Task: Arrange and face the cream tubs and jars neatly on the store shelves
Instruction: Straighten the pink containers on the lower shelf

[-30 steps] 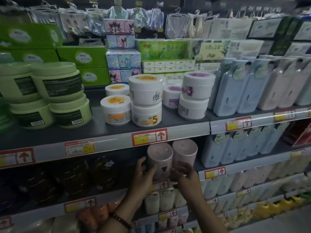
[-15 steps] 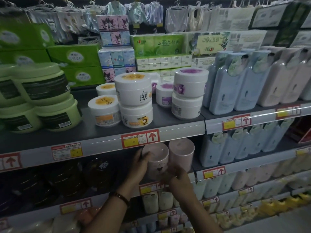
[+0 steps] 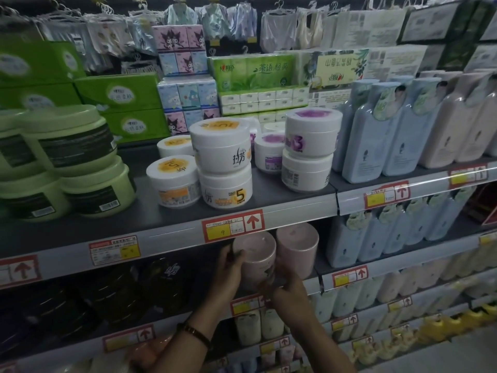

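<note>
Two pale pink jars stand side by side on the second shelf, under the upper shelf's edge. My left hand (image 3: 228, 267) grips the left pink jar (image 3: 254, 254) on its left side, and my right hand (image 3: 285, 286) holds the same jar low on its right side. The right pink jar (image 3: 297, 249) stands touching it, free of both hands. On the shelf above sit white tubs with orange labels (image 3: 224, 168), white tubs with purple labels (image 3: 309, 152) and pale green tubs (image 3: 78, 162), stacked in twos.
Dark jars (image 3: 113, 297) fill the second shelf to the left of my hands. Blue and pink bottles (image 3: 398, 130) crowd the right side on several shelves. Green tissue boxes (image 3: 118, 95) and tissue packs stand behind the tubs. The upper shelf's price rail (image 3: 232, 224) hangs just above the pink jars.
Both hands have stayed around the left pink jar, shifting slightly on it. The view has moved closer and up, so the shelves look larger.
</note>
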### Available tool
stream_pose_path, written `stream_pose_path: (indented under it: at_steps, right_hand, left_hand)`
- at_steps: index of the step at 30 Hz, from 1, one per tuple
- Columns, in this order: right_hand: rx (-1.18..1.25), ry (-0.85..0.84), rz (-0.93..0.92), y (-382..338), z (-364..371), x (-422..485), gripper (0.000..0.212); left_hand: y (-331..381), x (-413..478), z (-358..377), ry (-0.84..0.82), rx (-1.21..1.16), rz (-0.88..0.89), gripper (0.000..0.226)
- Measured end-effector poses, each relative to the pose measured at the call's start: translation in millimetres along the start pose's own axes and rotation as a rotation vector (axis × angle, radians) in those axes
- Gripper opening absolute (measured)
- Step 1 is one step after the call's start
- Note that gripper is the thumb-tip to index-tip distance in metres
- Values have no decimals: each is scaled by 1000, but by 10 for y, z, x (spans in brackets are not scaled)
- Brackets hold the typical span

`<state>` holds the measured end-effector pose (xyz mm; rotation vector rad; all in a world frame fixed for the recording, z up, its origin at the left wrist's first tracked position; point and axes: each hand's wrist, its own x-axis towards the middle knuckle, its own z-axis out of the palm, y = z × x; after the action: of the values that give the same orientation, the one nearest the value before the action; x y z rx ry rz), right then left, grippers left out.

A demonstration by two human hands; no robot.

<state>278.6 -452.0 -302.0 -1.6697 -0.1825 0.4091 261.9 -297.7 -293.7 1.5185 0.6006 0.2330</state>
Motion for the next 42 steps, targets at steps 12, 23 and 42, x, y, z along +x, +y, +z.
stream_pose_path:
  at_steps: [12,23,42]
  right_hand:
    - [42,18,-12,1,89,56,64]
    - [70,46,-36,-112,81,-18,48]
    - [151,64,-8,-160,195,-197,62]
  left_hand:
    - [-94,-159,-42,-27,-46,4,50]
    - [-98,-150,-110,-53,-66,-1,46]
    - [16,-22,-35,-38,20,28,51]
